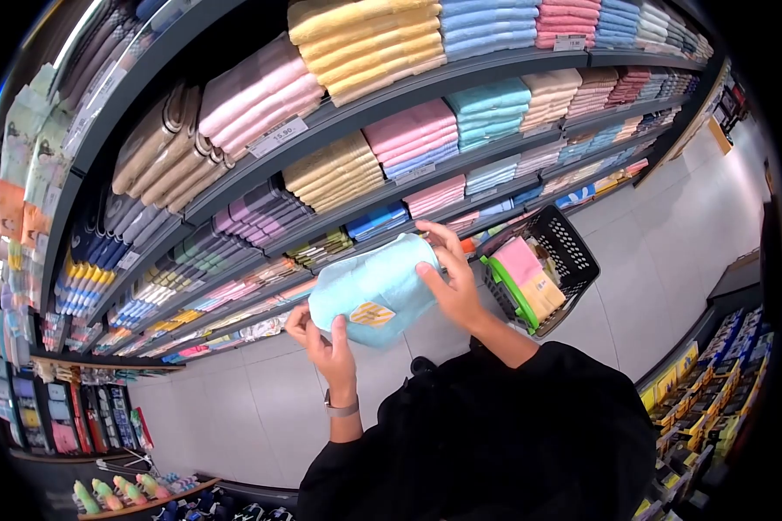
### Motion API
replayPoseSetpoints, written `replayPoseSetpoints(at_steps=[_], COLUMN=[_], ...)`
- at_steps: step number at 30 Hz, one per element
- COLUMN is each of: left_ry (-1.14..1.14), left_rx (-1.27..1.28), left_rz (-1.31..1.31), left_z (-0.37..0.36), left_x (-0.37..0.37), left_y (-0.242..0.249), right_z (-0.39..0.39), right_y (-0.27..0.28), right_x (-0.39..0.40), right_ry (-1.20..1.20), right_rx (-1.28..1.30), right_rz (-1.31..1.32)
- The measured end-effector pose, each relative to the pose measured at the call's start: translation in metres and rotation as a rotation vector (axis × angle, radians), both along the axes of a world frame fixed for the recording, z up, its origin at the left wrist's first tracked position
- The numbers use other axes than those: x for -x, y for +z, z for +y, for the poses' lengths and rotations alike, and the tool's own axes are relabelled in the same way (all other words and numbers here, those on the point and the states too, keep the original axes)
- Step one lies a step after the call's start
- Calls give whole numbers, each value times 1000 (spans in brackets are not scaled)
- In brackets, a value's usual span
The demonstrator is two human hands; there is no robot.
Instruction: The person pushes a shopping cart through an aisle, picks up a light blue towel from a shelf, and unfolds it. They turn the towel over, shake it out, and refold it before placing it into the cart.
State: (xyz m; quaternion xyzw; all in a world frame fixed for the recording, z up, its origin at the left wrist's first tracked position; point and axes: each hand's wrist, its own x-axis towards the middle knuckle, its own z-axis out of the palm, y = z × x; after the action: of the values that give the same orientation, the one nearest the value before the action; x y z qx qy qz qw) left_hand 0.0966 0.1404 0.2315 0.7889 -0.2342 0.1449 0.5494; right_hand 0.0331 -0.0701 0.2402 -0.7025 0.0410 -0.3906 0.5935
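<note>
A folded light-blue towel [376, 282] with an orange-and-white striped patch is held up between my two hands, in front of the shelves. My left hand [328, 345] grips its lower left corner, thumb on the front and fingers behind. At the upper right edge my right hand [450, 278] pinches the towel between thumb and fingers. A watch [341, 405] is strapped on my left wrist. Just right of my right hand, a black shopping basket [567, 252] stands on the floor with pink and yellow folded cloths [534, 282] and a bright green item [511, 295] inside.
Curved shelves [391, 85] hold stacked towels in many colours, including yellow towels [365, 43] and teal towels [493, 113]. Price tags [278, 136] line the shelf edges. Grey tiled floor [235, 408] runs below. Another display rack [712, 399] stands at the lower right.
</note>
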Motion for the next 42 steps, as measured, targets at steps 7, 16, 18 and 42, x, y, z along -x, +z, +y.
replayPoseSetpoints(at_steps=[7, 16, 18, 42], left_ry=[-247, -126, -111, -186], left_rx=[361, 580, 580, 598], left_rz=[22, 517, 565, 815], left_z=[-16, -1, -3, -75], left_x=[-5, -27, -26, 20], left_y=[43, 39, 39, -7], right_z=[-5, -26, -22, -83], right_y=[54, 60, 55, -28], right_x=[0, -23, -25, 2], right_ry=[271, 753, 662, 315], right_rx=[-65, 21, 41, -215], right_rz=[-83, 333, 236, 231])
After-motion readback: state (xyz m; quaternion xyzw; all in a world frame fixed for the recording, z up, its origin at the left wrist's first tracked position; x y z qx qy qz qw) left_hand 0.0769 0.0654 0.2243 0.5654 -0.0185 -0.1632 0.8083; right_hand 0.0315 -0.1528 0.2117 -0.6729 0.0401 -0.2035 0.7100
